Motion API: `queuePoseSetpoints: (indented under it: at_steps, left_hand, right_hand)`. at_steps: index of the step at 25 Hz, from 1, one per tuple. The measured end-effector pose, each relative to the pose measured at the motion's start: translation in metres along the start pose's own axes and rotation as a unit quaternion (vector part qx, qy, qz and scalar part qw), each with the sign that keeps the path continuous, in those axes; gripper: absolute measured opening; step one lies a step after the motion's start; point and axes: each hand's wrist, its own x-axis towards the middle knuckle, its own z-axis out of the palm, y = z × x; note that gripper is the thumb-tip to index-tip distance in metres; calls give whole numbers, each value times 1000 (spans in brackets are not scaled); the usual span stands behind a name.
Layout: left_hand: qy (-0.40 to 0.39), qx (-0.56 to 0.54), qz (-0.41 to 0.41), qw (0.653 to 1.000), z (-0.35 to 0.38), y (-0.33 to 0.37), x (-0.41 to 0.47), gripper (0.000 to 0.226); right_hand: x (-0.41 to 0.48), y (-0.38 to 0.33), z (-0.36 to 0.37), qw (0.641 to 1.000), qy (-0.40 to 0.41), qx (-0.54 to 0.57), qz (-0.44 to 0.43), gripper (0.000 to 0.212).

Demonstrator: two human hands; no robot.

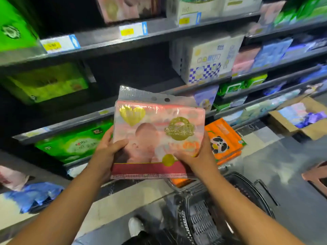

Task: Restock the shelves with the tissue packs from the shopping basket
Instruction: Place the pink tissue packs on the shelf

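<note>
I hold a pink tissue pack [157, 137] with gold emblems and a clear plastic handle flap in front of the shelves. My left hand [108, 149] grips its left edge, thumb on the front. My right hand [196, 156] grips its lower right corner. Below the pack stands the dark shopping basket [203, 220] on the floor; its mesh bottom shows and an orange pack [180, 182] peeks out at its far rim. The grey shelves [109, 41] rise ahead, with a dark gap [134, 71] in the middle row.
Green tissue packs [74, 144] fill the left shelves, and a blue-checked white pack [205, 61] stands to the right. An orange panda pack [224, 140] leans at the shelf foot. A cardboard box [300, 119] of goods sits on the floor at right. My shoe [135, 225] is beside the basket.
</note>
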Motion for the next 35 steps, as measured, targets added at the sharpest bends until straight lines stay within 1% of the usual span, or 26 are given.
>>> queuePoseSetpoints:
  at_steps: [1, 3, 6, 8, 10, 12, 14, 16, 18, 20, 22, 24, 27, 31, 33, 35]
  left_hand:
    - [13, 4, 23, 1000, -7, 12, 4, 49]
    - [29, 12, 66, 997, -19, 39, 13, 47]
    - [34, 20, 107, 993, -33, 81, 27, 40]
    - [30, 23, 130, 991, -41, 111, 34, 38]
    - [15, 59, 145, 988, -47, 137, 41, 45]
    - [9, 114, 158, 981, -51, 163, 48, 52]
    - [13, 176, 193, 965, -56, 186, 61, 44]
    - [15, 223, 230, 947, -59, 209, 72, 44]
    - [4, 253, 257, 933, -62, 230, 83, 57]
    - [-4, 270, 267, 925, -60, 248, 93, 76]
    - [-7, 293, 273, 916, -56, 263, 103, 83]
    - [-22, 318, 287, 903, -48, 277, 112, 82]
    - [-30, 363, 317, 876, -34, 292, 127, 73]
    - [-15, 326, 335, 884, -13, 310, 148, 55]
    - [-13, 315, 337, 887, -4, 315, 160, 58]
    - [-2, 295, 326, 898, 3, 317, 172, 61]
  right_hand:
    - [8, -14, 7, 1000, -7, 13, -14, 101]
    - [24, -46, 23, 999, -17, 27, -36, 100]
    - [45, -90, 43, 997, -20, 40, -69, 94]
    - [60, -117, 54, 995, -11, 39, -92, 98]
    - [75, -142, 62, 993, -4, 32, -115, 104]
    - [90, -166, 67, 991, -3, 25, -133, 99]
    - [105, -186, 72, 989, 6, 29, -146, 92]
    - [120, -204, 77, 987, 10, 27, -158, 90]
    - [136, -221, 80, 985, 13, 32, -168, 91]
    - [153, -237, 79, 984, 32, 31, -171, 93]
    - [168, -253, 77, 984, 56, 15, -167, 94]
    - [186, -268, 73, 983, 61, -7, -171, 88]
    - [209, -284, 69, 981, 62, -15, -183, 77]
    - [244, -300, 63, 976, 63, -14, -210, 77]
    - [266, -305, 60, 974, 60, -19, -217, 80]
    - [285, -307, 59, 973, 56, -20, -224, 84]
